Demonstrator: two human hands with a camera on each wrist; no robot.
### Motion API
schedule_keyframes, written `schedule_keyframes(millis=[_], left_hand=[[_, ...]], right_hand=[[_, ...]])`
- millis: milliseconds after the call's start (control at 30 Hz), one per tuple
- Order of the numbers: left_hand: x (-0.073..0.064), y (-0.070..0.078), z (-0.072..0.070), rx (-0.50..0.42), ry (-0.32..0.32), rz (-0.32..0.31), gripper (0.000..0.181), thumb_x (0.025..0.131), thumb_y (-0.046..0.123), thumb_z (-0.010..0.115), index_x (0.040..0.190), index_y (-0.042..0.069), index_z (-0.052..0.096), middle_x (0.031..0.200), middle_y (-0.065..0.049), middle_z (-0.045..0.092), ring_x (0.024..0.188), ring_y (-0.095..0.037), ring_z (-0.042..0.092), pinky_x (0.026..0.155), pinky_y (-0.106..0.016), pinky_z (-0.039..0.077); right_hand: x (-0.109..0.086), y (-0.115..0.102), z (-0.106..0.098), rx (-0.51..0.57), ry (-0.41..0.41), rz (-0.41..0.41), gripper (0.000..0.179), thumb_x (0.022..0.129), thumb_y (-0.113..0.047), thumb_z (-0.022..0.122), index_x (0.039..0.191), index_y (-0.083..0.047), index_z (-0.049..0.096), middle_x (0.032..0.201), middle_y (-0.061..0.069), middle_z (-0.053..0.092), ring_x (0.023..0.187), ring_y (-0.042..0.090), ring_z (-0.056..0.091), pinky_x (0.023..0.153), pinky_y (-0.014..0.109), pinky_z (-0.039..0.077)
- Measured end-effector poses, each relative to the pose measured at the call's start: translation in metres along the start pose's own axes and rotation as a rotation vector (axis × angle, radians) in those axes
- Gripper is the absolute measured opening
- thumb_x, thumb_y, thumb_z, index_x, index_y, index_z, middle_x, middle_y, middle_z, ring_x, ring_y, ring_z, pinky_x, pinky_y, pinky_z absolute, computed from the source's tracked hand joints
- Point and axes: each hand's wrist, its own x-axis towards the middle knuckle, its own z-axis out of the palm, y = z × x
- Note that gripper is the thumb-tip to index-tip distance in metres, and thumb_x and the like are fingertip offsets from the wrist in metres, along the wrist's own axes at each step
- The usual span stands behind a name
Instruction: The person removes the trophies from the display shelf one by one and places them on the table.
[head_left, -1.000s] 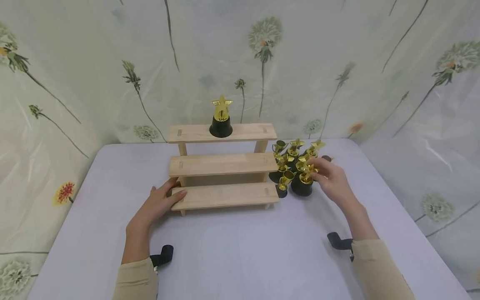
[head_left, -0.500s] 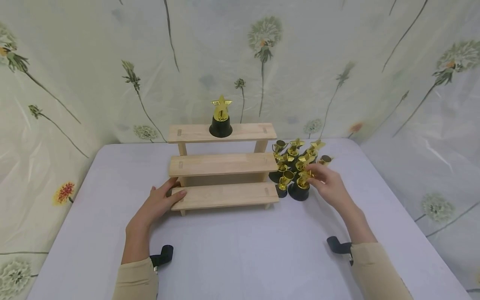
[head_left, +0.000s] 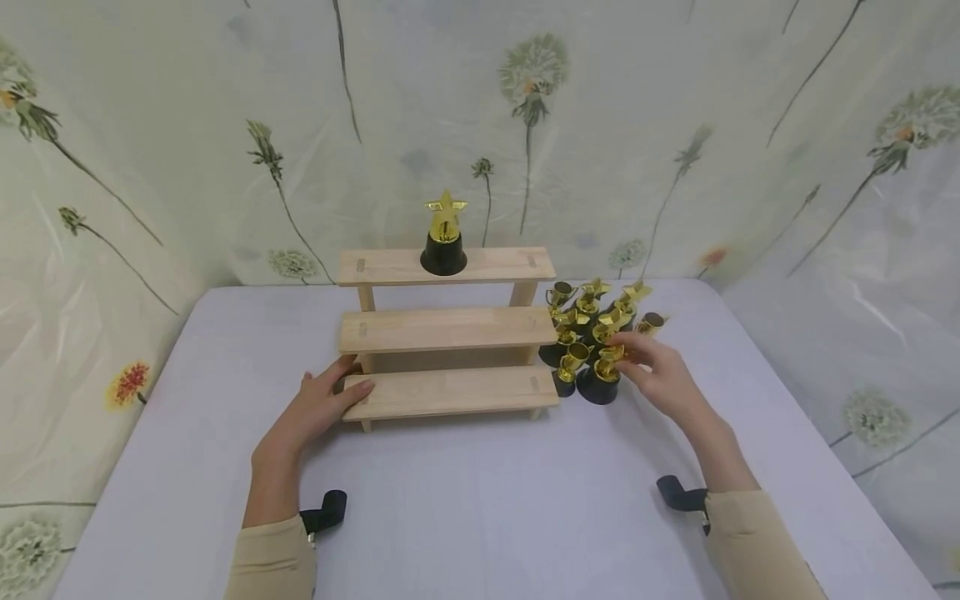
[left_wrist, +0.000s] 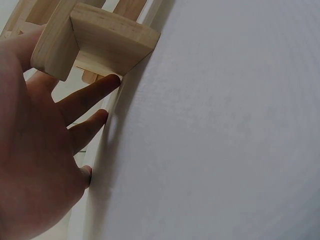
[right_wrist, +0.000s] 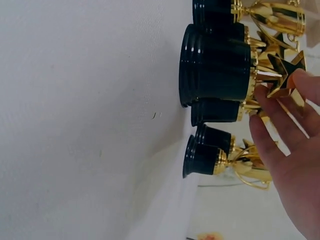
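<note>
A three-step wooden display stand [head_left: 450, 332] stands on the white table. My left hand [head_left: 318, 406] holds its left end, thumb on top of the lowest plank; in the left wrist view the other fingers [left_wrist: 90, 97] spread below and beside the plank. To the stand's right, several small gold trophies with black bases crowd together, some star-topped, some cups. My right hand [head_left: 660, 372] pinches the gold star of the front star trophy [right_wrist: 220, 67] between thumb and fingers. That trophy's base [head_left: 597, 387] is upright, seemingly on the table. Another star trophy [head_left: 445, 237] stands on the top plank's middle.
A cup trophy [head_left: 572, 364] stands close to the pinched one, at the stand's right end. Another cup trophy [head_left: 649, 323] is behind my right hand, partly hidden. A flower-printed curtain [head_left: 405, 125] hangs behind the table [head_left: 480, 500]. Black wrist-camera mounts protrude near both sleeves.
My right hand has drawn the front star trophy slightly toward me and left, uncovering the cup trophy behind the hand. My left hand and the stand stay put.
</note>
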Motion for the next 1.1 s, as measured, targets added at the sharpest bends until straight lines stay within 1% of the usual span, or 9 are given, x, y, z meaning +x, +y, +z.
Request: schedule_keyframes(millis=[100,267,333,500,667,800,900,1000,1100], left_hand=[[-0.001,-0.001,0.0,-0.003,-0.001,-0.011,0.086,0.092,0.07,0.049,0.159,0.025,0.023,0.162,-0.007,0.034,0.148,-0.056,-0.011,0.113,-0.078,0.0],[-0.001,-0.002,-0.001,-0.007,-0.005,-0.021,0.087,0.091,0.071,0.049,0.16,0.025,0.022,0.163,-0.006,0.032,0.148,-0.056,-0.012,0.113,-0.078,0.0],[0.0,-0.001,-0.001,-0.008,-0.01,-0.024,0.087,0.092,0.071,0.049,0.16,0.024,0.022,0.163,-0.008,0.031,0.148,-0.056,-0.012,0.113,-0.079,0.001],[0.0,0.0,-0.001,-0.005,-0.012,-0.031,0.087,0.092,0.071,0.049,0.16,0.024,0.022,0.164,-0.009,0.029,0.148,-0.057,-0.011,0.112,-0.08,0.002],[-0.001,0.0,-0.001,-0.005,-0.012,-0.038,0.087,0.091,0.071,0.049,0.16,0.024,0.022,0.164,-0.01,0.028,0.148,-0.056,-0.012,0.113,-0.079,0.002],[-0.002,0.001,-0.001,-0.006,-0.01,-0.044,0.087,0.091,0.071,0.049,0.159,0.024,0.023,0.164,-0.01,0.027,0.148,-0.056,-0.011,0.113,-0.079,0.002],[-0.001,0.001,-0.001,-0.007,-0.009,-0.047,0.087,0.091,0.072,0.049,0.159,0.025,0.023,0.165,-0.01,0.026,0.149,-0.055,-0.011,0.113,-0.079,0.003],[-0.001,0.001,-0.001,-0.006,-0.01,-0.046,0.087,0.091,0.072,0.049,0.159,0.025,0.023,0.165,-0.01,0.026,0.149,-0.055,-0.011,0.114,-0.078,0.003],[-0.001,0.001,-0.002,-0.007,-0.011,-0.042,0.087,0.09,0.072,0.049,0.159,0.025,0.023,0.164,-0.009,0.027,0.149,-0.055,-0.011,0.114,-0.078,0.003]], right_hand=[[0.001,-0.003,-0.001,-0.012,-0.013,0.008,0.044,0.095,-0.007,0.065,0.138,-0.009,0.056,0.133,0.015,0.062,0.113,0.037,0.064,0.093,0.055,0.055],[0.006,-0.009,-0.006,-0.03,0.025,-0.016,0.046,0.094,-0.012,0.067,0.138,-0.009,0.055,0.129,0.016,0.065,0.112,0.036,0.063,0.094,0.057,0.053],[0.008,-0.013,-0.007,-0.029,0.039,-0.03,0.044,0.093,-0.011,0.068,0.136,-0.009,0.057,0.126,0.016,0.066,0.114,0.036,0.063,0.096,0.058,0.052],[0.014,-0.023,-0.009,-0.023,0.043,-0.07,0.044,0.093,-0.006,0.067,0.136,-0.009,0.057,0.125,0.015,0.066,0.116,0.037,0.062,0.098,0.06,0.05],[0.023,-0.037,-0.009,-0.046,0.053,-0.132,0.043,0.094,-0.008,0.067,0.136,-0.008,0.058,0.121,0.014,0.067,0.113,0.036,0.063,0.095,0.056,0.052],[0.033,-0.049,-0.007,-0.026,0.053,-0.17,0.043,0.094,-0.008,0.066,0.136,-0.01,0.058,0.123,0.013,0.068,0.113,0.032,0.064,0.095,0.054,0.052],[0.041,-0.057,-0.006,0.01,0.043,-0.186,0.046,0.093,-0.007,0.067,0.137,-0.011,0.057,0.123,0.013,0.068,0.113,0.031,0.064,0.097,0.054,0.052],[0.048,-0.066,-0.004,0.015,0.044,-0.192,0.046,0.093,-0.008,0.067,0.137,-0.011,0.057,0.12,0.013,0.069,0.111,0.032,0.065,0.097,0.055,0.052],[0.054,-0.073,-0.003,0.001,0.067,-0.208,0.044,0.093,-0.01,0.068,0.136,-0.011,0.058,0.118,0.012,0.07,0.11,0.031,0.066,0.096,0.054,0.053]])
